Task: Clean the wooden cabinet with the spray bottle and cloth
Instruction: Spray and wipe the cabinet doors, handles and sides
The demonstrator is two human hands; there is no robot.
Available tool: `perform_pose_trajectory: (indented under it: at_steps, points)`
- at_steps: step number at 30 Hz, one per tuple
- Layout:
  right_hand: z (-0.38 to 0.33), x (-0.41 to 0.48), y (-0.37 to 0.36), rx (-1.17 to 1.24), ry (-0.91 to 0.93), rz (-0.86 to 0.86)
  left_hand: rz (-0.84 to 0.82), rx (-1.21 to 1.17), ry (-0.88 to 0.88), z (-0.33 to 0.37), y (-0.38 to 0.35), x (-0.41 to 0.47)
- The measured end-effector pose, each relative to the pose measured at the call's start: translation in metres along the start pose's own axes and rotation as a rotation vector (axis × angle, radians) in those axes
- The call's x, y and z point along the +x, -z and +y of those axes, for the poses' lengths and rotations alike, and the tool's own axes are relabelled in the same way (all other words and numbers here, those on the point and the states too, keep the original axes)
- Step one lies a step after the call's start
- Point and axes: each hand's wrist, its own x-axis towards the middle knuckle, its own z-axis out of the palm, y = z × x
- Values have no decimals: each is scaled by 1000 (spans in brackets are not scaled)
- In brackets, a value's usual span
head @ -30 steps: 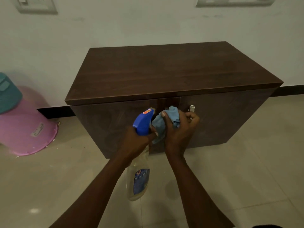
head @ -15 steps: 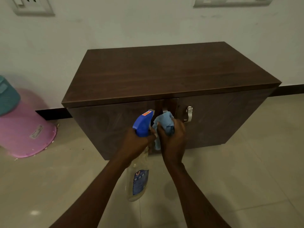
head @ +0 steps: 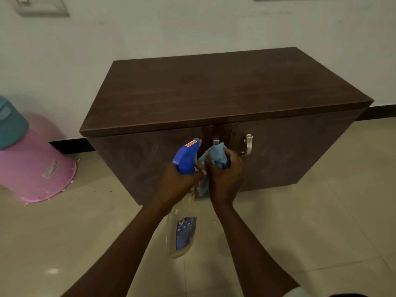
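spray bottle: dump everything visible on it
The spray bottle has a clear plastic body with a blue label, pale toward the bottom, and a blue trigger head bearing a small red-orange sticker. It hangs roughly upright in front of the cabinet, nozzle toward its doors. The left hand grips its neck; the blue cloth in the right hand sits right beside the head, contact unclear.

Left forearm and right forearm extended forward, converging; left hand curled round neck of spray bottle; right hand just beside it, knuckles up, fingers bunching cloth
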Motion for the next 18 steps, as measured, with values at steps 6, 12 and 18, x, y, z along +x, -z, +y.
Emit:
perform_pose_trajectory:
  at_steps: [6, 12, 18]
  points:
    - [-19, 2, -15, 342, -392, 49, 11, 37, 1, 4, 3, -4]
    - [5, 7, -6, -86, 188, -11, -1, -2, -21, 4, -1, -1]
    - [11, -7, 0, 149, -154, 3, -5, 13, 5, 3, -2, 0]
